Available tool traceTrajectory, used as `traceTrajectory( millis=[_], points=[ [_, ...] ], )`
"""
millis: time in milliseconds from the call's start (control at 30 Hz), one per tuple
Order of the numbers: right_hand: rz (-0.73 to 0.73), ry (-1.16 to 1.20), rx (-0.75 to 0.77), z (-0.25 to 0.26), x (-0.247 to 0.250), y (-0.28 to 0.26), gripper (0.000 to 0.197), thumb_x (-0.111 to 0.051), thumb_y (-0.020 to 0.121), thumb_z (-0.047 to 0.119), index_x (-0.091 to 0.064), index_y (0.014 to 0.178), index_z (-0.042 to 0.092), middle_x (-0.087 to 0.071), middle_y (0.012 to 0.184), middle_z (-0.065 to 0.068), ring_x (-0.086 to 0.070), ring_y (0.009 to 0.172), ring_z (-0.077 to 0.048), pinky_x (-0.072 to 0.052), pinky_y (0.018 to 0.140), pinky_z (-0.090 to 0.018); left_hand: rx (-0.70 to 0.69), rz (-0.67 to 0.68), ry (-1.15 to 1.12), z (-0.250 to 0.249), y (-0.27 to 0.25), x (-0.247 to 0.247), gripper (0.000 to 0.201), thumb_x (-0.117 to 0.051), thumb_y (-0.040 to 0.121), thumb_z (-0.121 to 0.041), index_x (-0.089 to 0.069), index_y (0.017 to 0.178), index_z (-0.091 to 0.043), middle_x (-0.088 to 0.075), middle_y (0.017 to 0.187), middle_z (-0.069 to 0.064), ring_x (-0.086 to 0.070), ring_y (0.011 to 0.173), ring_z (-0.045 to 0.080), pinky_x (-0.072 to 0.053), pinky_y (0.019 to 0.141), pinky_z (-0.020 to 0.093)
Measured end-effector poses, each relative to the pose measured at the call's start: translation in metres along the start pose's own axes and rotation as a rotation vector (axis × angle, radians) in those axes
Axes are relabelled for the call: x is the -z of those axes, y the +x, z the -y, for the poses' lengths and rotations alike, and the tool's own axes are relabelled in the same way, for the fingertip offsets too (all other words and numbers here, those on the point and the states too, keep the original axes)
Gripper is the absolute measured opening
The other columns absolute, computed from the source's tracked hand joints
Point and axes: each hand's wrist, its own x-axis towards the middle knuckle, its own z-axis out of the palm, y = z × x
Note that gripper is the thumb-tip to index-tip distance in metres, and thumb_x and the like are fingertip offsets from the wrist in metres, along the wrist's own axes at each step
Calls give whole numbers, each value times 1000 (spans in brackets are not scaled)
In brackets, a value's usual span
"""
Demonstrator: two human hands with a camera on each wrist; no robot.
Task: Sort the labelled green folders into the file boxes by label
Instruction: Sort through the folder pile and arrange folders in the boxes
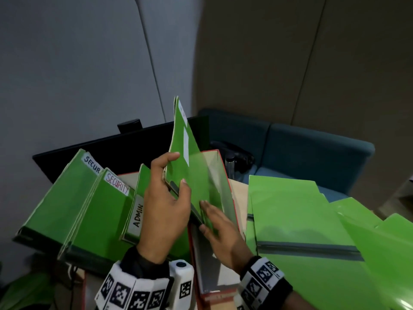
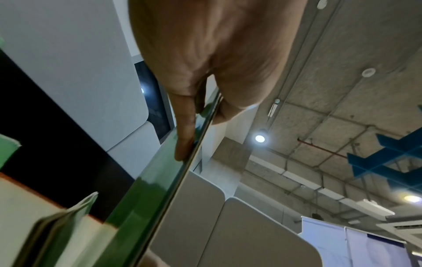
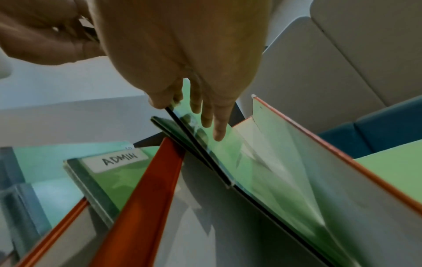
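A green folder [image 1: 185, 166] with white labels stands upright inside a red-edged file box [image 1: 224, 166]. My left hand [image 1: 172, 177] grips its dark spine edge between thumb and fingers; in the left wrist view the left hand [image 2: 205, 108] pinches the folder's thin edge [image 2: 173, 180]. My right hand [image 1: 210, 218] lies with straight fingers [image 3: 217, 126] flat against the folder's face [image 3: 251, 162]. To the left stands a folder labelled ADMIN [image 1: 137, 213] [image 3: 114, 162], and further left two folders labelled SECURITY [image 1: 100, 209] lean over. A pile of green folders [image 1: 301, 215] lies at the right.
A black monitor [image 1: 111, 148] stands behind the folders. A teal sofa [image 1: 312, 148] with a bottle [image 1: 230, 163] and dark bag is beyond the desk. A red box wall [image 3: 146, 198] separates the ADMIN folder from the held one.
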Motion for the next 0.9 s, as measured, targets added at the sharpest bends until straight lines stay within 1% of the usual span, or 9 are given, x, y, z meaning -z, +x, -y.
traceTrajectory(
  millis=[67, 133, 233, 333, 433, 533, 600, 833, 900],
  points=[
    [35, -116, -13, -4, -6, 1, 63, -43, 97, 13, -20, 144, 47, -29, 152, 14, -34, 135, -1, -30, 112, -23, 16, -2, 26, 15, -2, -2, 54, -56, 90, 0, -37, 111, -46, -60, 111, -25, -52, 49, 4, -42, 41, 19],
    [91, -291, -42, -4, -10, 2, 71, -39, 94, 6, -10, 149, 41, -28, 152, 11, -48, 125, -15, -42, 100, -26, 53, 25, 83, 30, -5, -4, 53, -55, 90, 1, -34, 115, -40, -36, 149, -13, -64, 87, -2, -47, 57, 11],
    [159, -389, -135, -6, -17, 4, 83, -41, 88, -5, -3, 152, 32, -21, 156, 6, -50, 123, -24, -42, 97, -32, 215, 141, 207, 53, -14, -6, 60, -52, 92, 0, -26, 136, -33, -19, 154, -17, -63, 101, 31, -52, 66, 16],
    [181, -359, -191, -12, -26, 4, 78, -41, 90, -4, -2, 152, 25, -13, 159, 3, -46, 128, -25, -39, 103, -33, 295, 286, 326, 69, -23, -6, 81, -50, 96, -5, 2, 153, -31, 5, 158, -17, -30, 141, 11, -25, 113, 30],
    [192, -283, -197, -21, -38, 2, 82, -42, 89, -3, 1, 151, 27, -8, 159, 1, -36, 137, -24, -34, 110, -34, 344, 361, 344, 81, -31, -7, 85, -47, 98, -7, 16, 147, -34, 22, 150, -24, -13, 141, 1, -12, 106, 22],
    [190, -274, -207, -30, -44, 3, 89, -47, 87, -4, 5, 150, 30, -4, 160, 1, -31, 140, -23, -33, 112, -35, 411, 362, 337, 87, -35, -9, 94, -47, 98, -10, 29, 140, -45, 13, 149, -23, -42, 135, 23, -41, 104, 36],
    [208, -278, -230, -34, -44, 4, 91, -49, 86, -3, 6, 150, 30, -2, 160, 2, -34, 138, -24, -37, 109, -34, 417, 365, 351, 89, -35, -10, 95, -47, 98, -10, 31, 139, -44, 11, 153, -18, -47, 130, 21, -50, 85, 13],
    [311, -409, -321, -45, -38, 7, 91, -50, 87, 0, 12, 150, 23, 6, 160, -1, -52, 122, -28, -48, 91, -32, 360, 395, 549, 98, -25, -18, 83, -59, 93, -19, -3, 152, -32, 27, 152, -17, -50, 125, 9, -36, 46, 3],
    [303, -423, -288, -40, -31, 6, 87, -51, 88, 2, 6, 152, 21, 3, 160, 1, -49, 126, -24, -46, 97, -32, 337, 372, 607, 99, -22, -18, 83, -63, 90, -21, -9, 153, -31, 28, 152, -16, -42, 134, 15, -48, 65, 7]
  ],
)
